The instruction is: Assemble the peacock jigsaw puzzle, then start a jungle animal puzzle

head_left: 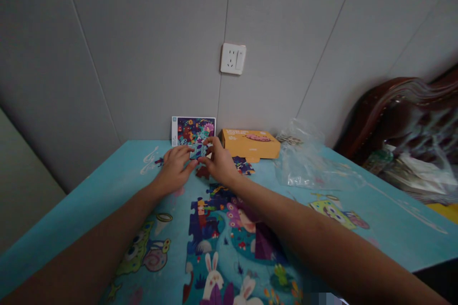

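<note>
Both my hands reach to the far side of the table. A small blue patterned puzzle piece [196, 152] is between them, its edges pinched by the fingers of my left hand [175, 164] and my right hand [217, 162]. Just below lies a brown puzzle piece [202, 172], close to my right fingers. Dark loose pieces [244, 166] lie behind my right wrist. Nearer to me is a partly joined puzzle [225, 243] with white rabbits and a teal path; my right forearm covers some of its right side.
A picture card [193, 124] leans on the wall behind my hands. Right of it stand an orange box [250, 144] and a clear plastic bag [304, 167]. More pieces [289, 139] lie by the box. The blue tablecloth [107, 190] has cartoon prints. A dark headboard [400, 105] is at the right.
</note>
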A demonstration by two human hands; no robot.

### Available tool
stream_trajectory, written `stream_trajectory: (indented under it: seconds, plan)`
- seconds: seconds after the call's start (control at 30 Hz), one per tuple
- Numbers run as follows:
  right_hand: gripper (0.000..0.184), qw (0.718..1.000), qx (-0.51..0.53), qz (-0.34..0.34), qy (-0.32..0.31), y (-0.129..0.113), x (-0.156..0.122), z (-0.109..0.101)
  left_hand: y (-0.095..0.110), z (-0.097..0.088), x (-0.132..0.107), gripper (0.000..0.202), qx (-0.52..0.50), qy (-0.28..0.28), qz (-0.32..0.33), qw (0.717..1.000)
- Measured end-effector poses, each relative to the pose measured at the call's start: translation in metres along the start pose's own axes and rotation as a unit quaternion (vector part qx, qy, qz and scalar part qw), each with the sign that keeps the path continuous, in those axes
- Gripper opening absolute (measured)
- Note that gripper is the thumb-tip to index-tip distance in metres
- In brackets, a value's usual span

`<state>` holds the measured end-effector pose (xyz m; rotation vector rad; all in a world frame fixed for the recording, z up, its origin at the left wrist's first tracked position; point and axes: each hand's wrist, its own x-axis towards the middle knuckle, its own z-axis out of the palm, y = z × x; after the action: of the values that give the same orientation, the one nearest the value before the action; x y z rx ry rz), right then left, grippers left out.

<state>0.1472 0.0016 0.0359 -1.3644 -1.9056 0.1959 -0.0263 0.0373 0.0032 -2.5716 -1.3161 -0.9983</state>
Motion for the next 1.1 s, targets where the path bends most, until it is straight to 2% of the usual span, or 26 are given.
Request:
stream_trajectory:
  seconds: [0.17,0.4,0.6,0.77,0.93,1.1]
  plan:
    - [0.036,1.000,0.017,-0.013,-0.004,0.011,-0.020,-0.008,0.008,-0.005,0.000,0.035,-0.015,-0.015,0.035,0.999]
    - [0.035,0.993,-0.104,-0.055,-0.034,0.012,-0.028,-0.029,0.003,-0.003,0.000,0.035,-0.015,-0.002,0.039,0.999]
    - [0.034,0.989,-0.139,-0.046,-0.028,0.005,-0.029,-0.029,0.000,-0.004,0.000,0.037,-0.005,-0.005,0.041,0.999]
    - [0.034,0.984,-0.181,0.007,-0.005,0.008,-0.026,-0.030,0.003,-0.008,0.000,0.035,0.007,-0.014,0.030,0.999]
    - [0.026,0.965,-0.249,0.081,0.008,0.025,-0.018,-0.034,0.004,-0.012,0.002,0.038,0.026,-0.026,-0.025,0.999]
    - [0.033,0.947,-0.284,0.152,0.001,0.041,-0.012,-0.039,0.002,-0.011,0.001,0.039,0.031,-0.036,-0.054,0.997]
